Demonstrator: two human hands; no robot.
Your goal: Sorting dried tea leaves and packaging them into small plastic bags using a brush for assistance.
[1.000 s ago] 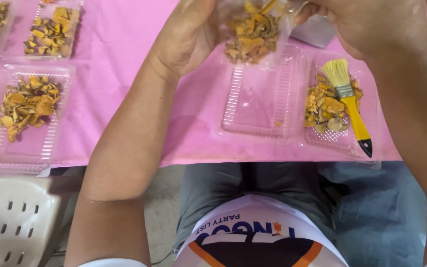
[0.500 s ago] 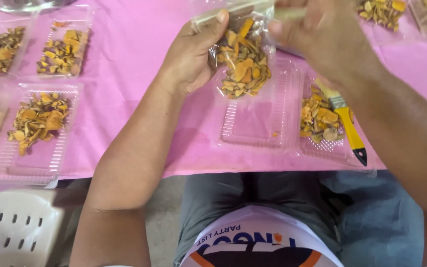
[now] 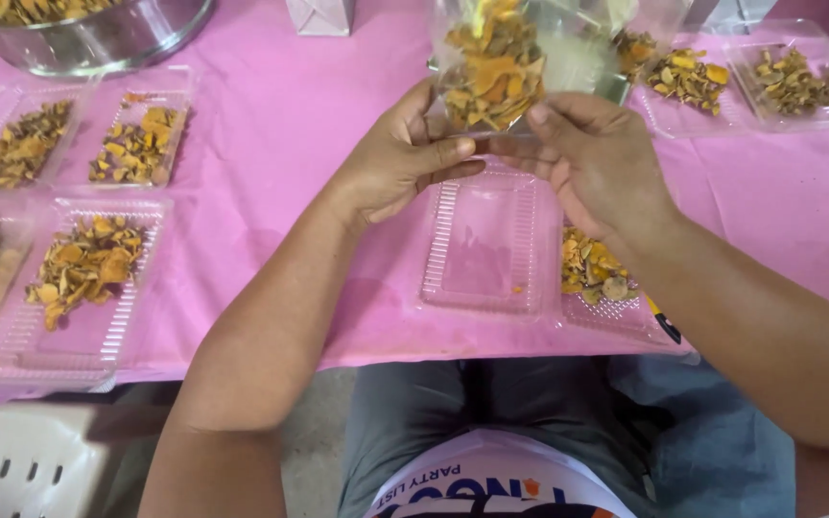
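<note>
Crinkly clear bag [image 3: 506, 72], perhaps plastic.

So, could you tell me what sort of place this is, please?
Probably a small food-packing table: a pink tablecloth, clear plastic trays of dried orange slices, a metal bowl, and a filled clear bag in both hands.

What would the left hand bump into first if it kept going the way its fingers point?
Probably the right hand. The left hand points sideways across the clear bag of dried orange pieces that both hands hold, and the fingertips nearly meet. Depth is hard to judge.
</note>
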